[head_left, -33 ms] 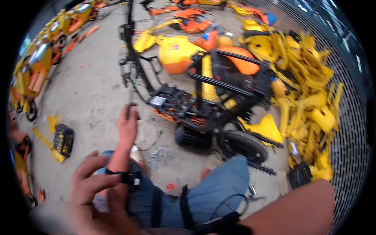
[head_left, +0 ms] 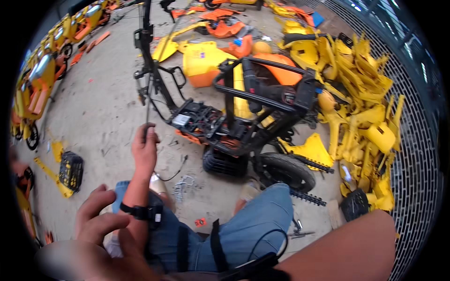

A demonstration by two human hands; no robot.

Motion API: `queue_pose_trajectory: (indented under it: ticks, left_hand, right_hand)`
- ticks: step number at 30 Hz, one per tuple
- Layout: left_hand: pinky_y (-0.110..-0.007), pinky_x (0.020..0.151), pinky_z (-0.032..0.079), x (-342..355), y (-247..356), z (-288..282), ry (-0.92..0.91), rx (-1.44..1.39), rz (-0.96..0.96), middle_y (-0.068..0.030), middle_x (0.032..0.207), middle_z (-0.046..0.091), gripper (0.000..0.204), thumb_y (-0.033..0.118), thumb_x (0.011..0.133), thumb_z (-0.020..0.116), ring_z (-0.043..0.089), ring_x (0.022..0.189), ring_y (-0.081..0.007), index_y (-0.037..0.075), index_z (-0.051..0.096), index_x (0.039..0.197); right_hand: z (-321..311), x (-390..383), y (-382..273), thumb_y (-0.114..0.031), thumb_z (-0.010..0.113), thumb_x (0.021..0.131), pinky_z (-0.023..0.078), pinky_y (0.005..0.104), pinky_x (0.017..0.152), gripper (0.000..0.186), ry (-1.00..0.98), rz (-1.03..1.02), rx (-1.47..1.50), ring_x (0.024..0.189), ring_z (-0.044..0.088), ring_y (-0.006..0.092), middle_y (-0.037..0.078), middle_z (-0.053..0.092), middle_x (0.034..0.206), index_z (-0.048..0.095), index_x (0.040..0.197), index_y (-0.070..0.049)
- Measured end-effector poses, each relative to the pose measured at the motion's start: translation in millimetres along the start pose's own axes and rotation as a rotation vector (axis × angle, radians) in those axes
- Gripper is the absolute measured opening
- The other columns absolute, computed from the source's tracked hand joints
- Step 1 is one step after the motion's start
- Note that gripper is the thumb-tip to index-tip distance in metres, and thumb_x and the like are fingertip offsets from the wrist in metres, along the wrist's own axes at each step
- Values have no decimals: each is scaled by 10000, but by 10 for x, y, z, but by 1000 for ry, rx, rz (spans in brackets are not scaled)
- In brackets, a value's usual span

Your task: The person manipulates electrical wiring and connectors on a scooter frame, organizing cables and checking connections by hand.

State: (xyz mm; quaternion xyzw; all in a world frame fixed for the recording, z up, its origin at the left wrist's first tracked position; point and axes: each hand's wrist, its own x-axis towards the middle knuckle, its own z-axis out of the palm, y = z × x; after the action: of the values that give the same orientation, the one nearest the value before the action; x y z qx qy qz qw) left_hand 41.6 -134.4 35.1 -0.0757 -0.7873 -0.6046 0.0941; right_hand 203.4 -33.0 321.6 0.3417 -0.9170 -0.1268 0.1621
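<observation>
Black tubing makes up the stripped two-wheeler frame [head_left: 229, 105], which stands on the concrete floor [head_left: 103, 122] at the centre and right of centre of the head view. Its exposed electronics [head_left: 194, 119] face upward just left of the middle, and its wheel [head_left: 286, 172] lies low at right of centre.

The left hand [head_left: 144, 152] is left of centre, its fingers drawn narrow around the lower end of a thin dark rod [head_left: 148, 103] that runs up beside the frame's front column. Whether the rod's far end touches the column, I cannot tell.

The hand at the lower left, apparently the right hand [head_left: 101, 225], is close to the camera; its fingers are loosely curled and parted, with nothing visible between them.

The step in hand looks like work with the rod at the front of the frame. The next move seems to call for a steady grip and a clear line past the column's cables, with the second hand free to brace the tubing.

Small loose metal pieces [head_left: 183, 187] lie near the person's shoe, below a loose black wire [head_left: 180, 167]. Yellow panels [head_left: 363, 114] are heaped at the right.
</observation>
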Motion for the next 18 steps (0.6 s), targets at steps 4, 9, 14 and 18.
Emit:
queue_pose_trajectory:
  ticks: [4, 9, 14, 18]
  left_hand:
    - [-239, 599, 435, -87, 20, 113, -11, 5, -59, -5, 694, 560, 204, 197, 998, 533, 525, 649, -73, 40, 618, 1096]
    - [-261, 613, 458, -40, 73, 209, -26, -61, -54, -32, 703, 588, 196, 160, 982, 549, 562, 657, -109, 25, 617, 1106]
    - [-335, 624, 498, -51, 129, 89, -17, 40, -33, -128, 712, 627, 217, 178, 959, 570, 621, 635, -201, 1, 623, 1072]
    - [-315, 635, 501, -39, 126, 41, -46, -20, -32, -115, 738, 634, 219, 157, 958, 568, 626, 664, -181, 14, 628, 1113]
  right_hand:
    - [-108, -76, -19, -180, 601, 793, 398, 355, 559, 173, 5, 4, -17, 673, 556, 242, 106, 595, 778, 621, 872, -27]
    - [-90, -203, -79, -175, 617, 771, 388, 339, 548, 150, -32, 56, -157, 650, 546, 235, 92, 582, 756, 617, 839, -41]
    - [33, -817, 770, -166, 607, 755, 391, 350, 564, 109, -265, 327, -313, 650, 547, 226, 62, 556, 711, 587, 787, -64]
    - [504, -1945, 1746, -190, 577, 812, 423, 360, 672, 116, -740, 510, -596, 783, 595, 229, 74, 633, 808, 627, 866, -99]
